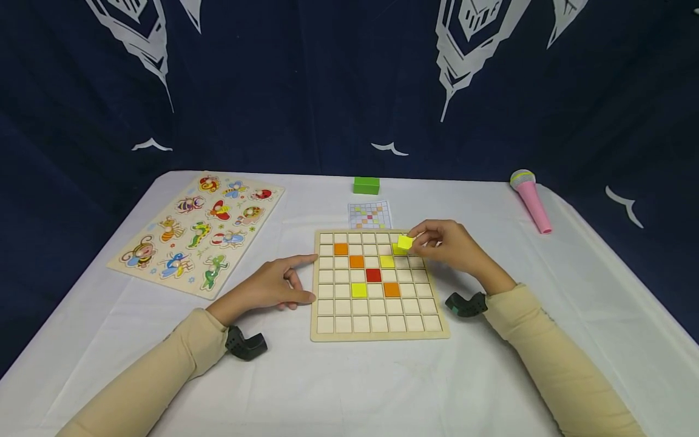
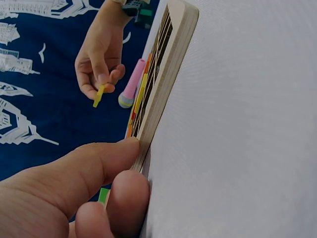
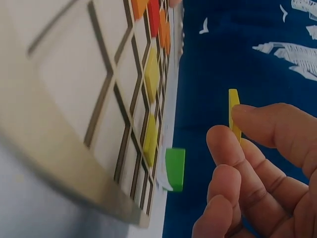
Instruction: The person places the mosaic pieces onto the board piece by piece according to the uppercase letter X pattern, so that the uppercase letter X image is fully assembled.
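A wooden grid board lies flat on the white table. Several orange, yellow and one red tile sit in its squares, along crossing diagonals. My right hand pinches a yellow tile between thumb and fingers, raised over the board's upper right corner. Behind it, another yellow tile in the board is partly covered. In the right wrist view the held tile appears edge-on, apart from the board. My left hand touches the board's left edge with extended index finger and thumb.
A printed pattern card lies just beyond the board, with a green block behind it. On the left is a wooden puzzle board with insect pictures. A pink toy microphone lies at the back right.
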Motion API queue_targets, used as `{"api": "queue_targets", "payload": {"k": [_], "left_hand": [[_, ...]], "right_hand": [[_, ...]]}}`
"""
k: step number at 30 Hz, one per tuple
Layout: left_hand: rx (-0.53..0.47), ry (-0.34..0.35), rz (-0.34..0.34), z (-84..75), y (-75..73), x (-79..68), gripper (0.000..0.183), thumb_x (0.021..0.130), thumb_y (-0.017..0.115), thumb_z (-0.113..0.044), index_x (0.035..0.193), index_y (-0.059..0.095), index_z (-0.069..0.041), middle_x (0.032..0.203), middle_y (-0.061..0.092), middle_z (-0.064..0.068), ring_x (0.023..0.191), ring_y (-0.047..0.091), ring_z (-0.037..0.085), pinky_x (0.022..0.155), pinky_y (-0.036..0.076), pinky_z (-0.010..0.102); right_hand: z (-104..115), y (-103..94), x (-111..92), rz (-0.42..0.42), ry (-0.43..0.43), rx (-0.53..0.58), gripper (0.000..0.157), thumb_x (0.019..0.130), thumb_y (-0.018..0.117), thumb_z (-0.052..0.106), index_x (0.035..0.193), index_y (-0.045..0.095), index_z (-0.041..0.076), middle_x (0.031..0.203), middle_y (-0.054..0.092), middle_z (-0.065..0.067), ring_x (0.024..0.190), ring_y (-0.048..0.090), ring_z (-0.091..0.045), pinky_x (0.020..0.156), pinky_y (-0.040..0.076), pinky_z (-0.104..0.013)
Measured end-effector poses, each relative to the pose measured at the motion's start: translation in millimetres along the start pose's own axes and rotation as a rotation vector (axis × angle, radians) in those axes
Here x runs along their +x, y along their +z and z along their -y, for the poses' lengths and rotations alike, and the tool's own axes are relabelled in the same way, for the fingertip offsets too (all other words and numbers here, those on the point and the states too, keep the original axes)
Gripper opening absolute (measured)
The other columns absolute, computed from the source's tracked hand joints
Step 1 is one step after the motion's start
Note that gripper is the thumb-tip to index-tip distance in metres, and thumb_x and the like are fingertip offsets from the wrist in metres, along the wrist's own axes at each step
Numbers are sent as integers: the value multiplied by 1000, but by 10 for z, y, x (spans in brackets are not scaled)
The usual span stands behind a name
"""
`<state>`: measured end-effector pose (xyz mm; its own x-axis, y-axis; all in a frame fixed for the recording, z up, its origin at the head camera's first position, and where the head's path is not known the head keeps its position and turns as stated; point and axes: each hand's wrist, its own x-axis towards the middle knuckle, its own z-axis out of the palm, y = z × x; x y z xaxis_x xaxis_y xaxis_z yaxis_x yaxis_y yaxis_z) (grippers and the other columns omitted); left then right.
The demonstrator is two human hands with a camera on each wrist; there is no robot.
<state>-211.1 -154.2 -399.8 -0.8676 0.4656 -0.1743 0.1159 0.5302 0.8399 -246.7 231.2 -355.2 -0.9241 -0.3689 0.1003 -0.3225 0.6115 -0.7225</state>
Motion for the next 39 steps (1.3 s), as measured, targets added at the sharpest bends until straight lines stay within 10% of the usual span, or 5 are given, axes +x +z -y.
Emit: {"api": "queue_targets", "payload": {"k": [39], "left_hand": [[10,-1,0,22,-5,17,86,88,91,-17,163,48,-8,82,69,6,59,67,15,54,53,26]], "right_hand": [[491,676,-96,311,-104,95,16,91,81,1,107,77,1,83,77,5,74,66,-11,73,53,-22]]}}
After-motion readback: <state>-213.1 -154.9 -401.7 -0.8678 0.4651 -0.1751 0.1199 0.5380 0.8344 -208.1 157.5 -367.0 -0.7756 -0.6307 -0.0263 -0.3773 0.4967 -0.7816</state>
